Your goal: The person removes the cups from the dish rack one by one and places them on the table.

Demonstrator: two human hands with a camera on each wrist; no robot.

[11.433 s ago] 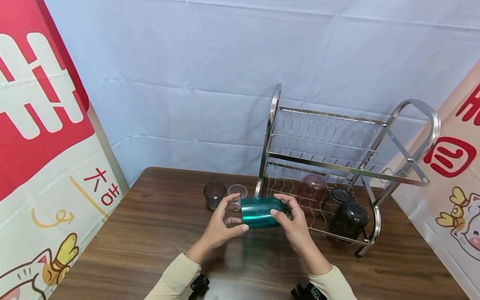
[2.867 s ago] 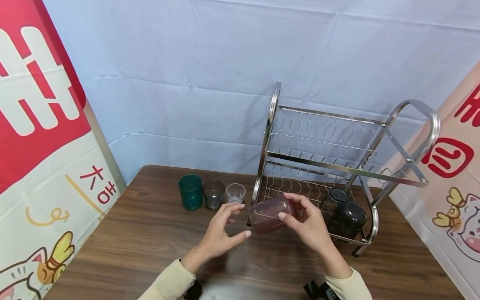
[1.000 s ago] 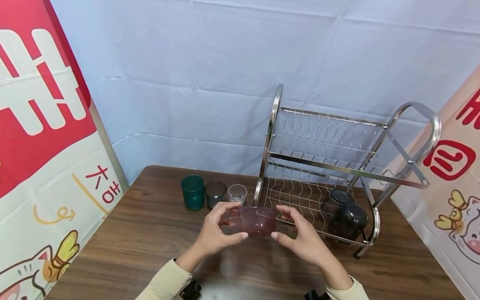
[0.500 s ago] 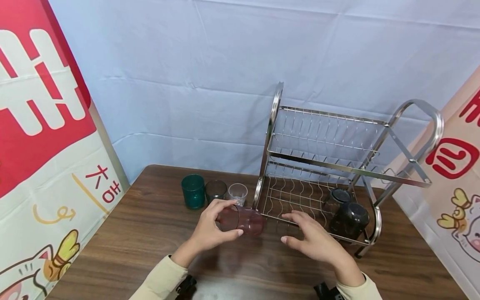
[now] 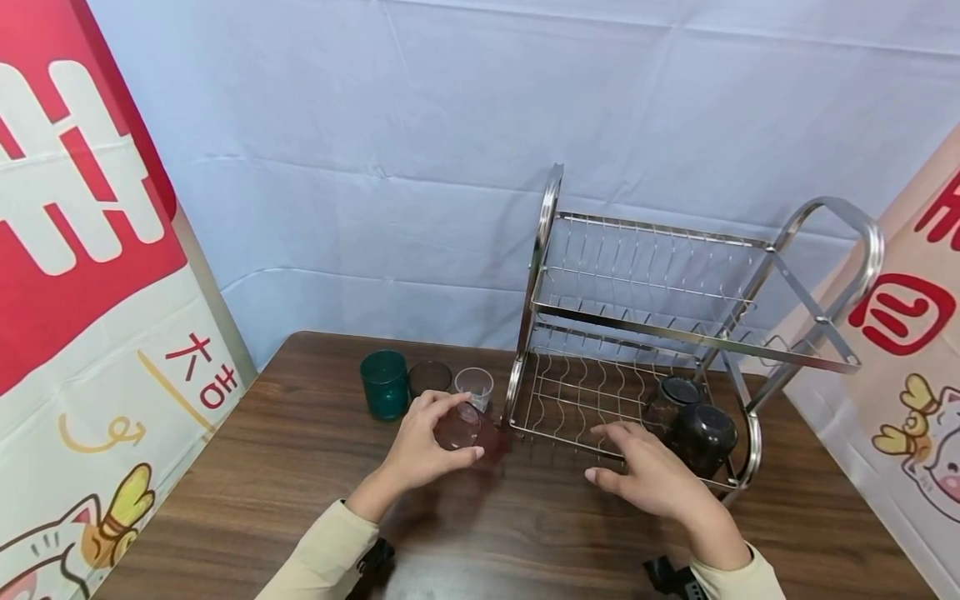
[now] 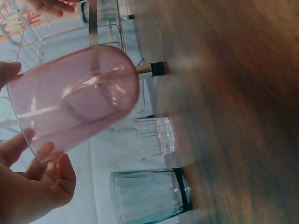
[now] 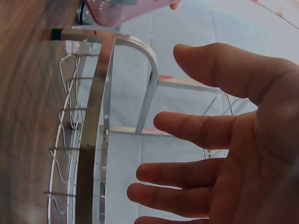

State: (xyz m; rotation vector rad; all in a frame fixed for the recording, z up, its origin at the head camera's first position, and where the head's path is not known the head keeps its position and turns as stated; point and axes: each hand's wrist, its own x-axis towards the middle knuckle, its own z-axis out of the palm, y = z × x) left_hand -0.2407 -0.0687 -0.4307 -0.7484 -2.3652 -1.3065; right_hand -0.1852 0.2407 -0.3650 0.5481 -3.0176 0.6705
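My left hand (image 5: 420, 446) grips a translucent pink glass (image 6: 79, 88) by its rim, thumb and fingers on opposite sides. In the left wrist view the glass hangs tilted above the table, rounded base downward. Just behind it stand a small clear glass (image 5: 475, 386) and a smoky grey glass (image 5: 430, 375), and left of these a teal glass (image 5: 386, 385), all mouth up in a row. My right hand (image 5: 652, 475) holds nothing; its fingers are spread in front of the rack's lower shelf, as the right wrist view (image 7: 224, 135) also shows.
A two-tier metal dish rack (image 5: 622, 321) occupies the right side of the wooden table (image 5: 300, 467). Two dark glasses, a smaller one (image 5: 675, 396) and a larger one (image 5: 703, 437), sit upside down at the right of its lower shelf. A pale cloth (image 5: 375, 208) hangs behind.
The teal glass, earlier in both hands, now stands in the row. The pink glass has come off the rack; the right hand has released it and moved right, while the left carries it leftward, turning it.
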